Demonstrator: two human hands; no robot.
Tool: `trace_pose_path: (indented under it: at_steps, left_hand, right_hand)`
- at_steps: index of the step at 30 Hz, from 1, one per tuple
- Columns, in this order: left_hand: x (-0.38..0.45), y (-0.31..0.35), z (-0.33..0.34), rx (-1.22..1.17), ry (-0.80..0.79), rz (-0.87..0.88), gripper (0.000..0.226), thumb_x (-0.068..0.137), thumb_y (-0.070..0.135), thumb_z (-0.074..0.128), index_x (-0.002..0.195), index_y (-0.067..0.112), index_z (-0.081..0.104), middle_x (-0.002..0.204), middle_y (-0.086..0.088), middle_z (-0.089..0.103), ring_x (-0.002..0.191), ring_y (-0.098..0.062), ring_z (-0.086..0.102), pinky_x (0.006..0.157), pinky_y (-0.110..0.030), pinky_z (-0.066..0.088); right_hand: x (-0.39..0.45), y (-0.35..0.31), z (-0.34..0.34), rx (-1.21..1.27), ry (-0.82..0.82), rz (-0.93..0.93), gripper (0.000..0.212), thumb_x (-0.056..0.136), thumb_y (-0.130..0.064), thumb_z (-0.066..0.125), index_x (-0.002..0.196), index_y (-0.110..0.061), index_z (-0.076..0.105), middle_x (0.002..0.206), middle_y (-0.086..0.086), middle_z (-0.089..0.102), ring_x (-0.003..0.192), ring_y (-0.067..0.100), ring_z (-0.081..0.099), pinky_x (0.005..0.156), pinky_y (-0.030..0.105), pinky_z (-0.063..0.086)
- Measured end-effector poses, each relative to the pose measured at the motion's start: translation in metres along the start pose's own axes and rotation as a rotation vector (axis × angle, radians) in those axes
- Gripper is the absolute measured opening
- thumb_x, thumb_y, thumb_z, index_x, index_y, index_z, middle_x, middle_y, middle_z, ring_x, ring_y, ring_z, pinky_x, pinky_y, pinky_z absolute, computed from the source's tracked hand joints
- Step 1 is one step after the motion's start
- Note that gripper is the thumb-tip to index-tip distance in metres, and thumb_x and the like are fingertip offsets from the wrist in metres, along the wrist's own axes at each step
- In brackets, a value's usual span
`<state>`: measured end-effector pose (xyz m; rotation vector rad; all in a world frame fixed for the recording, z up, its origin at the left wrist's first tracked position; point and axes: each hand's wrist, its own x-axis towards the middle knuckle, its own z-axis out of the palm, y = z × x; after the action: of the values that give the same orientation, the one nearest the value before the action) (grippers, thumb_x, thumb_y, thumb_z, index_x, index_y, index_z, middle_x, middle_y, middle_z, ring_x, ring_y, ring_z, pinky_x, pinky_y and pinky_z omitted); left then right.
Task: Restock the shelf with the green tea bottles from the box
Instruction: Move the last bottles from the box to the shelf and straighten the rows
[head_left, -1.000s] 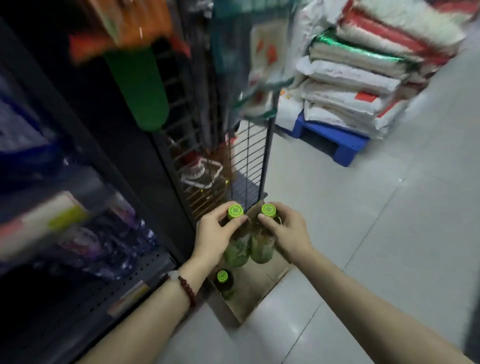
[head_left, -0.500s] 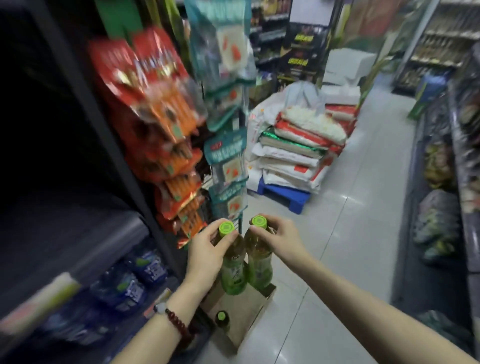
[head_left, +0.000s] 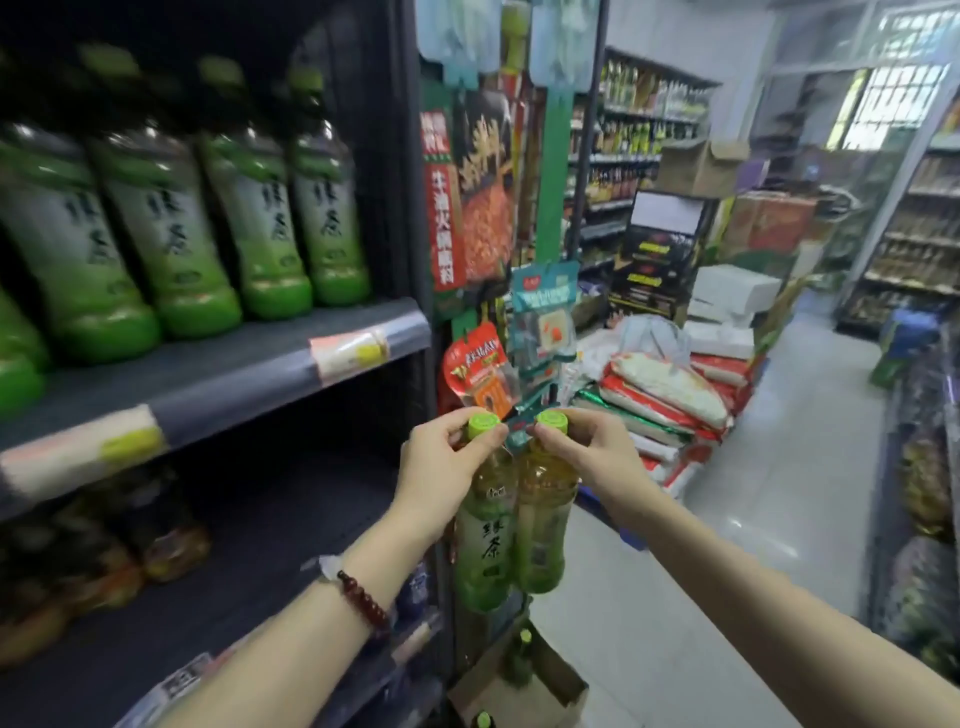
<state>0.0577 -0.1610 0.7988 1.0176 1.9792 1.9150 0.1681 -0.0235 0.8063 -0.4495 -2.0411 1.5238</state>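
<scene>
Green caps are pinched tight: the left hand (head_left: 447, 462) holds one tea bottle (head_left: 485, 540), the right hand (head_left: 592, 452) another (head_left: 545, 525) (side by side), up beside the shelf (head_left: 234, 374), above the box (head_left: 524, 696).

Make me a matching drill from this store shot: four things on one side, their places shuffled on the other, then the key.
1. left hand
2. cardboard box
3. rice sacks
4. shelved green tea bottles

A. stacked in the aisle
B. on the floor below the hands
C. gripping a bottle by its cap
D. upper shelf, standing in a row

Pairs: 1-C, 2-B, 3-A, 4-D
</scene>
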Motion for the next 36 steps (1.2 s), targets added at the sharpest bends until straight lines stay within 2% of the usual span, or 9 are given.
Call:
trace_pose_path:
  at_steps: [2, 5, 7, 10, 13, 18, 21, 25, 36]
  left_hand:
    - [0.001, 0.024, -0.015, -0.004, 0.009, 0.025, 0.009, 0.080, 0.031, 0.071, 0.087, 0.027, 0.074, 0.086, 0.003, 0.076, 0.088, -0.016, 0.071, 0.084, -0.042, 0.057]
    - [0.001, 0.061, -0.037, -0.058, 0.038, 0.084, 0.006, 0.082, 0.022, 0.069, 0.080, 0.020, 0.074, 0.079, 0.005, 0.076, 0.078, -0.007, 0.070, 0.072, -0.026, 0.054]
    - [-0.002, 0.085, -0.052, -0.079, 0.080, 0.108, 0.010, 0.084, 0.013, 0.067, 0.077, 0.017, 0.072, 0.069, 0.009, 0.073, 0.068, 0.000, 0.065, 0.063, -0.015, 0.050]
    - [-0.005, 0.116, -0.075, -0.070, 0.175, 0.136, 0.007, 0.083, 0.012, 0.068, 0.079, 0.017, 0.071, 0.071, 0.008, 0.072, 0.068, -0.001, 0.064, 0.064, -0.016, 0.052]
    - [-0.008, 0.145, -0.097, -0.020, 0.262, 0.166, 0.004, 0.082, 0.014, 0.069, 0.082, 0.018, 0.071, 0.077, 0.001, 0.072, 0.071, -0.006, 0.066, 0.069, -0.024, 0.055]
    - [-0.010, 0.195, -0.130, 0.062, 0.363, 0.240, 0.008, 0.083, 0.014, 0.067, 0.078, 0.019, 0.070, 0.065, 0.011, 0.071, 0.063, 0.002, 0.066, 0.057, -0.011, 0.050]
    - [-0.009, 0.220, -0.147, 0.108, 0.448, 0.269, 0.011, 0.082, 0.016, 0.069, 0.073, 0.023, 0.070, 0.063, 0.012, 0.071, 0.065, 0.001, 0.066, 0.068, -0.019, 0.053]
    - [-0.009, 0.246, -0.165, 0.155, 0.521, 0.286, 0.002, 0.081, 0.019, 0.070, 0.080, 0.017, 0.071, 0.079, 0.001, 0.071, 0.082, -0.014, 0.066, 0.087, -0.035, 0.053]
    - [-0.011, 0.263, -0.188, 0.403, 0.718, 0.483, 0.012, 0.080, 0.022, 0.073, 0.077, 0.033, 0.070, 0.082, 0.008, 0.074, 0.087, -0.011, 0.070, 0.090, -0.034, 0.054]
  right_hand:
    - [0.005, -0.025, 0.004, -0.004, -0.039, -0.049, 0.014, 0.088, -0.022, 0.064, 0.091, -0.012, 0.073, 0.089, 0.012, 0.075, 0.085, 0.025, 0.071, 0.076, 0.036, 0.059]
    - [0.015, -0.062, 0.012, -0.018, -0.117, -0.133, 0.028, 0.083, -0.036, 0.067, 0.089, -0.009, 0.073, 0.091, 0.023, 0.071, 0.081, 0.025, 0.066, 0.080, 0.052, 0.054]
    - [0.022, -0.085, 0.019, -0.007, -0.173, -0.172, 0.027, 0.085, -0.034, 0.066, 0.089, -0.008, 0.073, 0.092, 0.025, 0.070, 0.079, 0.024, 0.065, 0.084, 0.056, 0.052]
    - [0.032, -0.120, 0.032, -0.001, -0.235, -0.259, 0.019, 0.088, -0.027, 0.065, 0.087, -0.010, 0.074, 0.093, 0.024, 0.070, 0.079, 0.021, 0.065, 0.084, 0.055, 0.053]
    - [0.039, -0.153, 0.046, 0.030, -0.265, -0.341, 0.019, 0.088, -0.026, 0.065, 0.084, -0.010, 0.074, 0.090, 0.020, 0.073, 0.076, 0.021, 0.067, 0.082, 0.050, 0.055]
    - [0.049, -0.206, 0.070, 0.057, -0.318, -0.480, 0.023, 0.088, -0.027, 0.064, 0.088, -0.007, 0.074, 0.088, 0.020, 0.073, 0.071, 0.013, 0.065, 0.072, 0.034, 0.057]
    - [0.060, -0.231, 0.084, 0.075, -0.341, -0.535, 0.024, 0.087, -0.034, 0.065, 0.086, -0.012, 0.075, 0.082, 0.009, 0.074, 0.073, 0.010, 0.066, 0.073, 0.029, 0.057]
    - [0.074, -0.258, 0.102, 0.106, -0.356, -0.583, 0.024, 0.084, -0.039, 0.066, 0.086, -0.016, 0.075, 0.085, 0.002, 0.076, 0.085, 0.016, 0.072, 0.086, 0.040, 0.058]
    - [0.068, -0.286, 0.144, 0.246, -0.201, -0.689, 0.021, 0.085, -0.035, 0.065, 0.094, -0.018, 0.073, 0.085, -0.004, 0.074, 0.084, 0.012, 0.069, 0.084, 0.040, 0.058]
